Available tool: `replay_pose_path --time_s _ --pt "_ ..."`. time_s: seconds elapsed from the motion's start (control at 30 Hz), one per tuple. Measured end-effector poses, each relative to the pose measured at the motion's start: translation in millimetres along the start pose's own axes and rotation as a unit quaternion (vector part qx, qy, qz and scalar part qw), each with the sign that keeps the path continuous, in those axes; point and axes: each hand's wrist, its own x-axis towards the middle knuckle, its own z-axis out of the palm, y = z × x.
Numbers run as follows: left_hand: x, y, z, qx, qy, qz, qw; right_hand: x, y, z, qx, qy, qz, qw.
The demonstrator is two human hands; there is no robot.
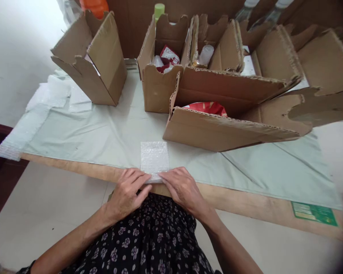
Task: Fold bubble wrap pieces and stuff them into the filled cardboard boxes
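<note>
A small square of bubble wrap (154, 155) lies flat at the front edge of the cloth-covered table. Its near end is rolled or folded over, and both hands are on that end. My left hand (130, 188) pinches the fold's left side, with the thumb below and the fingers on top. On the right side of the same fold, my right hand (183, 187) has its fingers pressed down and its thumb tucked beneath. Whether anything is inside the fold is hidden.
An open cardboard box (108, 72) stands back left, beside loose bubble wrap sheets (53, 91) hanging over the table's left edge. Several cardboard bins stand at the back; a long bin (225, 133) in front of them holds a red packet (207, 108). A pale cloth (103, 133) covers the table.
</note>
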Motion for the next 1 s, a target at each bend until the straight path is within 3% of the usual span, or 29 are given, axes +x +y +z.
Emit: replay_pose_path --time_s 0.17,0.33,0.43,0.53,0.67,0.73,0.8,0.87,0.93,1.0 --pt "12 -11 15.1 0.004 0.01 -0.063 0.998 5 -3 -1 -0.056 0.102 0.039 0.992" --pt "19 -12 12.4 0.028 0.04 -0.049 0.998 -1 0 1 -0.094 0.045 -0.01 0.994" --pt "13 -10 5.1 0.018 0.032 0.005 0.999 0 3 2 -0.037 0.06 0.004 0.997" --pt "12 -12 4.5 -0.016 0.009 0.0 1.0 2 2 0 0.011 0.071 0.036 0.997" --pt "22 -22 13.0 0.018 0.011 -0.066 0.998 3 1 -3 -0.06 0.102 0.04 0.992" --pt "26 -27 15.0 0.035 0.022 -0.093 0.995 6 2 0 -0.086 0.068 0.016 0.994" --pt "26 -28 12.8 0.013 0.05 -0.122 0.991 12 6 4 -0.096 0.036 -0.001 0.995" --pt "22 -26 6.8 -0.049 0.082 -0.172 0.98 18 10 9 -0.078 0.053 0.014 0.995" --pt "16 -20 -0.2 -0.146 0.095 -0.25 0.952 23 10 11 -0.023 0.1 0.055 0.993" --pt "11 -13 -4.8 -0.265 0.076 -0.334 0.902 24 5 9 0.045 0.114 0.092 0.988"
